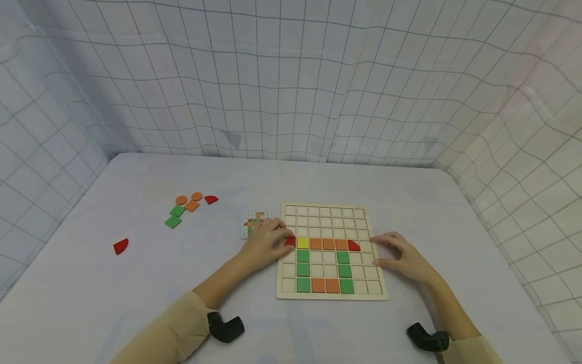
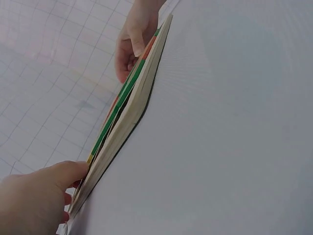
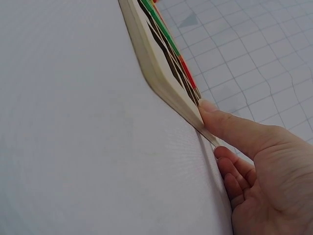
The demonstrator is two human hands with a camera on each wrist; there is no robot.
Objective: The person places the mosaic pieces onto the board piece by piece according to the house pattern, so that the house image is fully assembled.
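A pale wooden grid board [image 1: 332, 297] lies flat on the table, holding green squares [image 1: 303, 270], orange squares [image 1: 329, 244], a yellow square [image 1: 302, 243] and a red quarter-circle tile [image 1: 353, 245]. At the board's left edge, my left hand [image 1: 263, 243] has thumb and index finger around another red quarter-circle tile [image 1: 289, 241], in the cell beside the yellow square. My right hand [image 1: 406, 259] touches the board's right edge with thumb and fingertips, its fingers loosely bent. From the left wrist view, the thumb [image 2: 73, 171] covers much of the held tile.
A small pattern card [image 1: 249, 216] lies left of the board, partly under my left hand. Farther left are loose orange circles [image 1: 181, 200], green squares [image 1: 173, 222], an orange square [image 1: 192, 206] and red quarter-circles [image 1: 120, 246]. Grid-patterned cloth [image 1: 300, 91] surrounds the table.
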